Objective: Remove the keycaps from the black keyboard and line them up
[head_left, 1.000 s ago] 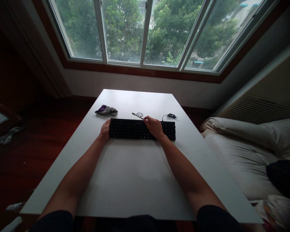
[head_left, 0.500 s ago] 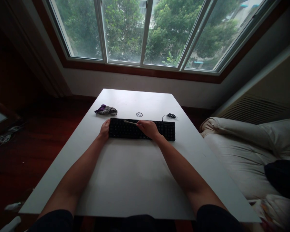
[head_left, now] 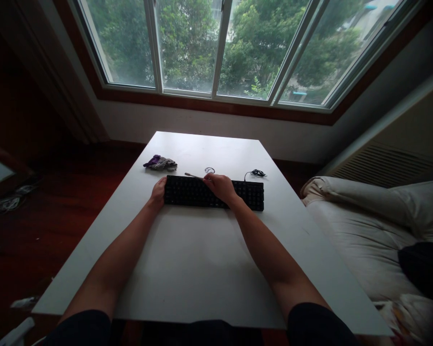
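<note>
A black keyboard lies across the white table in front of me. My left hand is closed on the keyboard's left end, with the fingers partly hidden at its edge. Over the keyboard's middle, my right hand pinches a thin, pale stick that looks like a toothbrush. Its far end points left, at the keyboard's back edge. Whether the tip touches the keys I cannot tell.
On the white table, a crumpled grey and purple glove or cloth lies back left. Behind the keyboard are a small ring-shaped item and a bundled black cable. A pale sofa stands right, and a window is ahead.
The toothbrush and my right hand have shifted slightly away from me, from above the keys to the keyboard's back edge. My left hand keeps its hold.
</note>
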Demonstrator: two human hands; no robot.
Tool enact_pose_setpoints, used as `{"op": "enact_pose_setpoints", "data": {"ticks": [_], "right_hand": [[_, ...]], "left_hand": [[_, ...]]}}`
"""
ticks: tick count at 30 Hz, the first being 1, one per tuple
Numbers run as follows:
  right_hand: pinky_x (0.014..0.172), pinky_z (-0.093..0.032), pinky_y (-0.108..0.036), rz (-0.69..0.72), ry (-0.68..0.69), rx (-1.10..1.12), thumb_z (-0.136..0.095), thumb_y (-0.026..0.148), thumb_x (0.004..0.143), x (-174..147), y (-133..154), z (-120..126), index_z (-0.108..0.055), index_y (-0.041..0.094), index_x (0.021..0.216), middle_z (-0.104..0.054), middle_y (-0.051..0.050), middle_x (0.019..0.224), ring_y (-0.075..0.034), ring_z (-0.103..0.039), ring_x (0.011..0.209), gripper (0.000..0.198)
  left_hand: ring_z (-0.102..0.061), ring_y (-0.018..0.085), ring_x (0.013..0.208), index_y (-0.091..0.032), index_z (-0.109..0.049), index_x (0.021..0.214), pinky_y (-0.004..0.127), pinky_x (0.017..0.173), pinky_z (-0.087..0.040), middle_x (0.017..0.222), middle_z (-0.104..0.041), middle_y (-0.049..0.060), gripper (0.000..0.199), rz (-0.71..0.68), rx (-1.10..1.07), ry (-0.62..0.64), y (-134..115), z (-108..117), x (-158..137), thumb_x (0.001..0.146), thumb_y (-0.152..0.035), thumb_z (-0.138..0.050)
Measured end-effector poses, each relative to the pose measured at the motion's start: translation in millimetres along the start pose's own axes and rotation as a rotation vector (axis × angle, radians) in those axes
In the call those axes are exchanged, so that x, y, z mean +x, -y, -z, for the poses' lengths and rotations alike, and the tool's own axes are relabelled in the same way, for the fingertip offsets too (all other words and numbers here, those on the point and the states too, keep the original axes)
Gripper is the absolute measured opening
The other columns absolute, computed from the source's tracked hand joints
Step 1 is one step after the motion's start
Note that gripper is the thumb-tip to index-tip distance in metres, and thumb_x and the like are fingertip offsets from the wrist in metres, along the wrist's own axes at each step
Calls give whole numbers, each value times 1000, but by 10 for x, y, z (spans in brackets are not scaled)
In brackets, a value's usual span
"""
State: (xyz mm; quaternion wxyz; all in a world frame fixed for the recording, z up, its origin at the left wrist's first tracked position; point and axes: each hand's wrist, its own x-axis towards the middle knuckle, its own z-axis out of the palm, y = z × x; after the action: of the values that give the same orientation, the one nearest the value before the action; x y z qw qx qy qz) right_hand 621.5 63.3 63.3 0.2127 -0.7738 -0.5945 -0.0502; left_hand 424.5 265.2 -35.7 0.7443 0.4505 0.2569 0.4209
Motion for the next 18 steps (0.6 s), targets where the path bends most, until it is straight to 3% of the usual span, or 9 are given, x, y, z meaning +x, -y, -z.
{"op": "enact_pose_setpoints", "data": {"ticks": [2,7,11,18], "right_hand": [[72,-39,-27,48,41,2,-53,46,101,19,4,-2,-73,28,107,-75,-3,90,-20,-68,83,27],[71,-39,-28,-1,9,-41,-50,45,103,49,51,-25,-72,28,110,-77,-4,94,-21,-69,86,28],[72,-40,-27,98,79,-30,-52,45,103,77,233,-107,-73,29,110,-78,-3,102,-20,-70,90,27],[68,-37,-28,134,71,-107,-50,45,104,257,487,-247,-72,29,108,-78,-3,101,-20,-70,89,28]], "left_hand": [[-61,15,71,-17,-68,90,28,68,-49,79,-67,1,36,0,0,1,-6,-5,-8,75,-48,-81],[-61,16,72,-16,-69,90,28,69,-49,79,-68,2,35,10,-4,-1,-17,-10,-10,76,-46,-80],[-64,18,74,-16,-69,91,29,70,-50,82,-71,3,38,26,-5,-15,-5,8,14,75,-49,-81],[-64,17,70,-16,-68,89,30,68,-50,79,-71,2,38,44,-12,-6,-7,22,14,76,-49,-80]]}}
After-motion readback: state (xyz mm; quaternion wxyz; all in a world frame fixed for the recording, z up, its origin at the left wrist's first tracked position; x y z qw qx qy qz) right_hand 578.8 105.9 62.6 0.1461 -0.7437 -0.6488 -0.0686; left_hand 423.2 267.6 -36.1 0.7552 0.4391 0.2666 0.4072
